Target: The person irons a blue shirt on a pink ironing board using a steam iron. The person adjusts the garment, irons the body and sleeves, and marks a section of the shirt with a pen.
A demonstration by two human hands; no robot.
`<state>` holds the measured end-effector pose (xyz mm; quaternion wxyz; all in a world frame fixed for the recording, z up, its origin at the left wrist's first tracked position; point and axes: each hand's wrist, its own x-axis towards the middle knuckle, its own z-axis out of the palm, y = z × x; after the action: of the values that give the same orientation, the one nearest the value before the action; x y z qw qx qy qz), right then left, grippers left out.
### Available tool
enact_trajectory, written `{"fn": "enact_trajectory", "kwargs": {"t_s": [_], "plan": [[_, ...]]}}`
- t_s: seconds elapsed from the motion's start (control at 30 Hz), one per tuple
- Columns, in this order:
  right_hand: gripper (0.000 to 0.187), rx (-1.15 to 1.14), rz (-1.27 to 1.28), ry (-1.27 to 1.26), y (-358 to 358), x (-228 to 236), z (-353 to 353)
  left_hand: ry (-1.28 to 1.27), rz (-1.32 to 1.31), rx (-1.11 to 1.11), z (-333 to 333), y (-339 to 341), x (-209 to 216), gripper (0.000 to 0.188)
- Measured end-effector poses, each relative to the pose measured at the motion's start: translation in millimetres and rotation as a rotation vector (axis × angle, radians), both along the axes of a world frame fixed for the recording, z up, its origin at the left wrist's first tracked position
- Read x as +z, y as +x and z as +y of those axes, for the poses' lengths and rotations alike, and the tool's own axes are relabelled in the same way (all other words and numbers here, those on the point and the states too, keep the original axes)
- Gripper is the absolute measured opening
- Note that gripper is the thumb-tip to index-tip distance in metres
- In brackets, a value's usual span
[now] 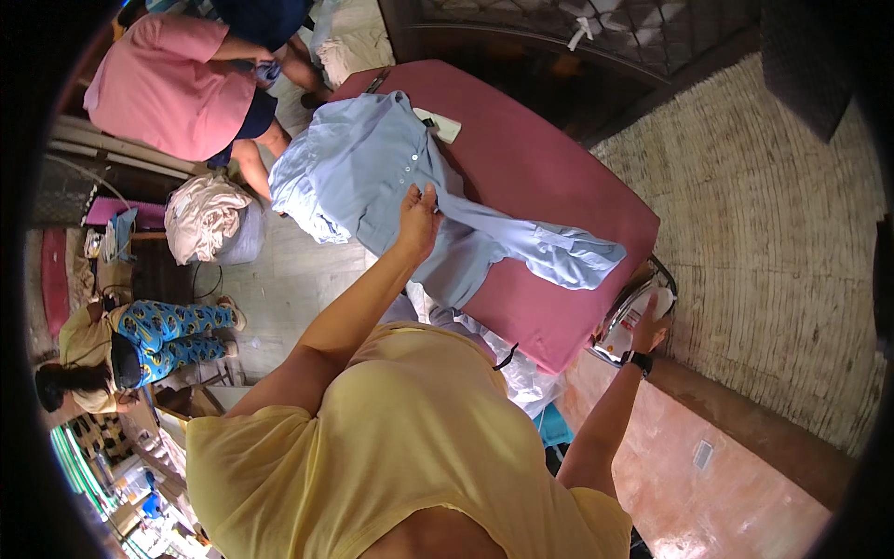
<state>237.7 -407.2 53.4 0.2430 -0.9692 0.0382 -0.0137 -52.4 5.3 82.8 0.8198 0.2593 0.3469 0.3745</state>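
A light blue buttoned shirt [386,172] lies spread over a padded, maroon-covered ironing table [549,177]. One sleeve [559,252] stretches right across the cover. My left hand [421,224] is on the shirt near its buttons, fingers closed on the cloth. At the table's right end, my right hand [650,331], below a dark wristwatch, is closed on what looks like a white iron [629,321]. The iron sits within a shiny metal rim, and my palm hides its handle.
A small pale box [442,126] lies at the table's far edge. A person in a pink shirt [172,84] bends at far left, beside a cloth bundle [209,219]. Another person in patterned blue trousers [172,340] is further left. A dark grille door [643,37] stands behind.
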Motion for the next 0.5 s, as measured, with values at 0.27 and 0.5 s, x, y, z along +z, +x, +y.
{"fn": "enact_trajectory", "kwargs": {"t_s": [0.27, 0.5], "plan": [[0.066, -0.057, -0.27, 0.126, -21, -6, 1, 0.191, -0.001, -0.27, 27, -87, 172, 0.022], [0.044, 0.357, -0.861, -0.366, -26, 12, 98, 0.301, 0.131, -0.237, 86, -211, 266, 0.043]]}}
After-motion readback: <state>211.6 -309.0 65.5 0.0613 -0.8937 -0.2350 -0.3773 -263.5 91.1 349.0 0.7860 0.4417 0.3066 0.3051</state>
